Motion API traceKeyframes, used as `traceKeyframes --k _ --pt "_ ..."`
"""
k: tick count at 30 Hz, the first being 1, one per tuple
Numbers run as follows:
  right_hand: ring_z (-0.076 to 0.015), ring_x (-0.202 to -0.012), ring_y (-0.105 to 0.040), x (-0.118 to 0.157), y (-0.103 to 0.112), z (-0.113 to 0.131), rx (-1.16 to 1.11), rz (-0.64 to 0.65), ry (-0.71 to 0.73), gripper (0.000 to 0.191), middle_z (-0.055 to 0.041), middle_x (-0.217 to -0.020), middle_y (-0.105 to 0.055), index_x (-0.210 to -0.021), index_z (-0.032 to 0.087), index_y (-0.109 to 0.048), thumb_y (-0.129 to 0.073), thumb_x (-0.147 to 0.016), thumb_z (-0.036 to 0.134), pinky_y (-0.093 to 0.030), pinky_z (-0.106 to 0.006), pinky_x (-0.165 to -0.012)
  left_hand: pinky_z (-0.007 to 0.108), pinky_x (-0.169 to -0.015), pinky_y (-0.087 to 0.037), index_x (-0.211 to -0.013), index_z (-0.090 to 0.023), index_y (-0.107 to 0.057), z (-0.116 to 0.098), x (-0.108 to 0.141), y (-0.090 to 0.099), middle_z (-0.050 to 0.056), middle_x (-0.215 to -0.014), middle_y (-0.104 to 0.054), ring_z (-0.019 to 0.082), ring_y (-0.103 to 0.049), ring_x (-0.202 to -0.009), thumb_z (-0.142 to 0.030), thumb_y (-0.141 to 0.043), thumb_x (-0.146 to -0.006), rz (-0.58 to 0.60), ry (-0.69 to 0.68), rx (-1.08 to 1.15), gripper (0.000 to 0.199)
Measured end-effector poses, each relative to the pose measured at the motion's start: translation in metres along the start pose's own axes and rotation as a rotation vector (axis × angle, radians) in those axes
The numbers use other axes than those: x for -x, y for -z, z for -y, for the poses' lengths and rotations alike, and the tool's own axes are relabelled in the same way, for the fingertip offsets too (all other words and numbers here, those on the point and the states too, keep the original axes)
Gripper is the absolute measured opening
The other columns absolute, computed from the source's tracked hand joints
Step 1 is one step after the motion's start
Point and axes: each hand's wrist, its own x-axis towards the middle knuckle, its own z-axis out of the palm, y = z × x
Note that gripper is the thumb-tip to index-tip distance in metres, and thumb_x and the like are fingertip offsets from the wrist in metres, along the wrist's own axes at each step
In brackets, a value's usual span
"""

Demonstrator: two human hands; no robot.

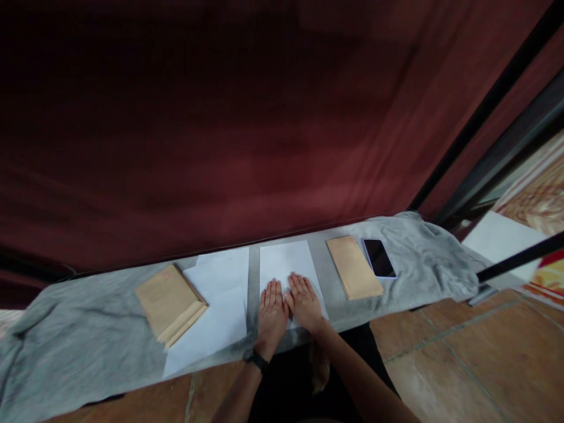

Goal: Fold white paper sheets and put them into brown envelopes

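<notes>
A white sheet of paper (286,258) lies in the middle of a narrow surface covered with grey cloth (92,329). My left hand (272,311), with a dark watch on its wrist, rests flat on the sheet's left part, fingers stretched forward. Flat beside it, on the right part, is my right hand (305,302), the two thumbs close together. Neither hand grips anything. More white sheets (220,329) overlap to the left, and a stack of brown envelopes (170,299) sits partly on them. To the right lies a smaller pile of brown envelopes (355,267).
A phone (379,258) lies right of the smaller envelope pile. Behind the surface hangs a dark red cloth (264,147). Black metal bars (480,117) slant down at the right. Brown floor tiles (440,364) show below the front edge.
</notes>
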Motion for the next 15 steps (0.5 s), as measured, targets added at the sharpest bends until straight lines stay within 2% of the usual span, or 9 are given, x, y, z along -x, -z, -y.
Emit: traceKeyframes --k 4,15 --pt "-0.0235 -0.143 -0.041 0.009 0.005 -0.013 0.071 -0.014 -0.002 0.055 -0.0136 -0.153 -0.046 -0.151 0.011 -0.04 -0.038 -0.103 0.037 -0.028 -0.043 -0.12 0.05 -0.117 -0.035 -0.149 -0.005 -0.039 0.002 0.005 0.009 0.021 -0.152 -0.045 0.03 -0.038 -0.145 -0.033 -0.035 -0.1 0.001 0.045 0.012 0.058" --pt "-0.027 -0.141 -0.043 0.032 0.017 -0.036 0.14 -0.047 -0.059 0.057 -0.0146 -0.154 -0.043 -0.151 0.008 -0.04 -0.035 -0.104 0.039 -0.029 -0.044 -0.117 0.052 -0.117 -0.034 -0.151 -0.003 -0.036 0.004 0.023 0.017 0.022 -0.153 -0.043 0.032 -0.036 -0.146 -0.039 -0.034 -0.101 -0.025 0.093 0.043 0.062"
